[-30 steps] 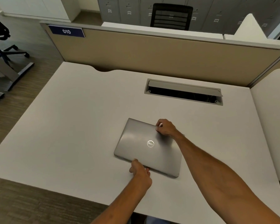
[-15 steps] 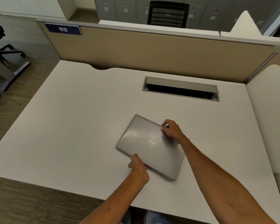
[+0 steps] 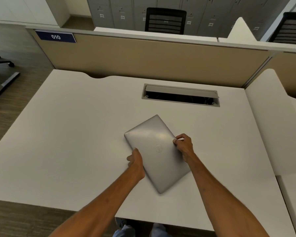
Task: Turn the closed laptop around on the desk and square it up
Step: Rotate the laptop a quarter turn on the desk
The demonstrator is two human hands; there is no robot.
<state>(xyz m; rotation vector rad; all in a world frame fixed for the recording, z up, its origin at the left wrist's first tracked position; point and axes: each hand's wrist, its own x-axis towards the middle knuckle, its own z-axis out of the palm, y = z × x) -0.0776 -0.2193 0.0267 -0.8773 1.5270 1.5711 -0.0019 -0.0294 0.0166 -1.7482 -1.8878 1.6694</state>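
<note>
- Brushed silver metal: the closed laptop (image 3: 156,152) was found lying flat on the white desk (image 3: 75,134), near the middle and towards the near edge, skewed with one corner pointing away and another towards the person.
- Step in hand, as judged: the turning itself, part-way through; squaring up was not yet done, since no edge was parallel to the desk's front.
- Next move, as judged: further rotation about the lid's centre, then both long edges to be nudged level with the desk edge.
- Left hand (image 3: 137,160): set against the left long edge, fingers curled narrowly round it, thumb side uppermost.
- Right hand (image 3: 184,145): pinched on the right long edge, fingertips (image 3: 175,141) bent close onto the lid's rim.
- Beyond: an open cable tray (image 3: 180,95) was noted, well apart, before the beige partition (image 3: 143,60).
</note>
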